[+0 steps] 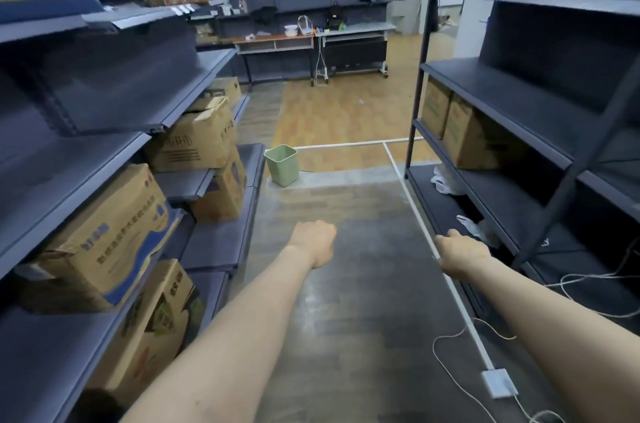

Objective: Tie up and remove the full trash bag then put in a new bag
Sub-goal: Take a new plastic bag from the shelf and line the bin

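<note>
A light green trash bin [282,164] stands on the floor ahead, at the far end of the left shelving; no bag shows at its rim. My left hand [316,242] reaches forward over the aisle floor with its fingers curled shut and nothing in it. My right hand [462,252] is held out near the bottom of the right shelving, fingers curled, nothing visible in it. Just beyond it a white plastic bag [471,225] lies on the lowest right shelf. Another crumpled white bag [445,180] lies farther along that same shelf.
Dark shelving with cardboard boxes [104,239] lines the left side, and a dark rack [519,117] with boxes lines the right. A white cable cover [460,304], a floor socket [498,382] and loose cords run along the right floor. Desks [311,37] stand at the far end.
</note>
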`<state>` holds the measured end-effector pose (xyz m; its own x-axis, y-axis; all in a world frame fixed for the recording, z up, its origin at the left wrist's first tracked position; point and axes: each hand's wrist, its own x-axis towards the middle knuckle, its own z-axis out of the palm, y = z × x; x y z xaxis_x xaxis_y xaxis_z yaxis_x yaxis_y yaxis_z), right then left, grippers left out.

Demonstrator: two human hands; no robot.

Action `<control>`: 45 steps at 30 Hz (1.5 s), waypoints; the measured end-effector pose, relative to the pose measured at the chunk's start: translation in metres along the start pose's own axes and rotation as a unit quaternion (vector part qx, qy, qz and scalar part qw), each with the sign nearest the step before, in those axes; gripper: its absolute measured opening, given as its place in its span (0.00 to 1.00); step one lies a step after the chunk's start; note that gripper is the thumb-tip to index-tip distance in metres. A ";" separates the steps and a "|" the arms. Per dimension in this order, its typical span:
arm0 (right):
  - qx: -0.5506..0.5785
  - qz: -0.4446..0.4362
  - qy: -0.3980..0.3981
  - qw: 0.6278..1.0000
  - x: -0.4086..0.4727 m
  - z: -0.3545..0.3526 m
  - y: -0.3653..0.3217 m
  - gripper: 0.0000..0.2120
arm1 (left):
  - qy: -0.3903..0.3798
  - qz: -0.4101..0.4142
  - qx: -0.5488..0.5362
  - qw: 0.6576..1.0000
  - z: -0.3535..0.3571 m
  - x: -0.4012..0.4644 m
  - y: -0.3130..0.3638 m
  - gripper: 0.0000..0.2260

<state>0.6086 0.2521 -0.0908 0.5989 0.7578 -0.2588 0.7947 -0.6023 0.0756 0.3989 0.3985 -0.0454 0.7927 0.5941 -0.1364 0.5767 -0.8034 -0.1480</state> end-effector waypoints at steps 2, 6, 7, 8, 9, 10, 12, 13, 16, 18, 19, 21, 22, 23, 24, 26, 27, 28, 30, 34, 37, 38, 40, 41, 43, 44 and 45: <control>0.007 0.023 -0.013 1.000 0.007 0.003 0.013 0.15 | 0.003 0.017 -0.003 1.000 -0.002 0.019 0.008 0.12; 0.021 0.058 -0.032 0.998 0.027 0.007 0.032 0.16 | 0.002 0.048 -0.003 0.999 -0.001 0.057 0.019 0.13; 0.022 0.067 -0.034 0.997 0.033 0.005 0.034 0.16 | 0.002 0.055 -0.002 0.998 -0.001 0.068 0.019 0.13; 0.021 0.075 -0.037 0.996 0.041 0.004 0.037 0.17 | 0.003 0.062 -0.001 0.998 0.000 0.080 0.018 0.13; 0.020 0.084 -0.039 0.996 0.048 0.001 0.039 0.17 | 0.003 0.069 0.000 0.998 0.000 0.090 0.016 0.13; 0.020 0.092 -0.042 0.995 0.057 -0.002 0.040 0.18 | 0.004 0.075 0.000 0.997 0.000 0.102 0.013 0.13; 0.018 0.104 -0.048 0.993 0.077 -0.009 0.039 0.18 | 0.005 0.087 0.000 0.996 -0.002 0.128 0.002 0.13; 0.018 0.108 -0.052 0.993 0.088 -0.012 0.037 0.18 | 0.007 0.091 -0.001 0.996 -0.002 0.142 -0.004 0.13; 0.021 0.115 -0.059 0.991 0.123 -0.021 0.029 0.18 | 0.003 0.094 -0.001 0.996 -0.003 0.183 -0.026 0.12; 0.025 0.117 -0.061 0.991 0.144 -0.024 0.023 0.18 | -0.004 0.096 0.005 0.995 0.000 0.208 -0.038 0.12; 0.025 0.119 -0.059 0.991 0.153 -0.024 0.021 0.18 | -0.009 0.098 0.009 0.995 0.003 0.220 -0.043 0.12; 0.023 0.122 -0.062 0.990 0.168 -0.019 0.020 0.17 | -0.021 0.106 0.019 0.994 0.008 0.243 -0.048 0.12; 0.021 0.123 -0.067 0.990 0.173 -0.016 0.021 0.17 | -0.027 0.111 0.023 0.993 0.011 0.254 -0.047 0.12; 0.020 0.125 -0.075 0.989 0.178 -0.014 0.023 0.17 | -0.032 0.117 0.028 0.992 0.013 0.264 -0.045 0.13; 0.020 0.129 -0.083 0.988 0.183 -0.012 0.027 0.16 | -0.039 0.126 0.032 0.991 0.016 0.275 -0.040 0.13; 0.024 0.141 -0.097 0.985 0.193 -0.008 0.040 0.16 | -0.050 0.151 0.036 0.987 0.020 0.295 -0.024 0.13; 0.029 0.150 -0.103 0.983 0.199 -0.007 0.048 0.16 | -0.052 0.166 0.037 0.984 0.021 0.306 -0.014 0.13; 0.033 0.160 -0.109 0.981 0.205 -0.005 0.058 0.16 | -0.051 0.181 0.040 0.981 0.021 0.318 -0.004 0.13; 0.037 0.176 -0.122 0.976 0.219 -0.006 0.081 0.17 | -0.042 0.202 0.036 0.978 0.017 0.342 0.016 0.13; 0.058 0.211 -0.143 0.965 0.253 -0.011 0.126 0.18 | -0.032 0.224 0.036 0.973 0.007 0.393 0.048 0.12; 0.070 0.231 -0.144 0.960 0.277 -0.014 0.150 0.19 | -0.024 0.231 0.020 0.972 0.001 0.426 0.060 0.11; 0.073 0.233 -0.153 0.958 0.283 -0.015 0.154 0.19 | -0.024 0.233 0.017 0.972 0.000 0.433 0.062 0.11; 0.078 0.232 -0.167 0.955 0.294 -0.015 0.156 0.20 | -0.032 0.232 0.014 0.972 0.001 0.447 0.062 0.11; 0.078 0.228 -0.170 0.955 0.301 -0.014 0.156 0.20 | -0.037 0.229 0.016 0.973 0.002 0.455 0.061 0.11; 0.079 0.221 -0.175 0.956 0.317 -0.013 0.158 0.20 | -0.050 0.222 0.016 0.974 0.005 0.469 0.057 0.11; 0.079 0.220 -0.178 0.956 0.325 -0.014 0.158 0.20 | -0.053 0.220 0.016 0.974 0.005 0.475 0.054 0.11; 0.079 0.219 -0.183 0.955 0.333 -0.015 0.157 0.20 | -0.056 0.219 0.015 0.974 0.006 0.483 0.050 0.11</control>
<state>0.9347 0.4134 -0.1504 0.7733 0.3026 -0.5572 0.4334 -0.8937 0.1161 0.8092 0.6453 -0.1247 0.9339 0.1970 -0.2984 0.1811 -0.9802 -0.0804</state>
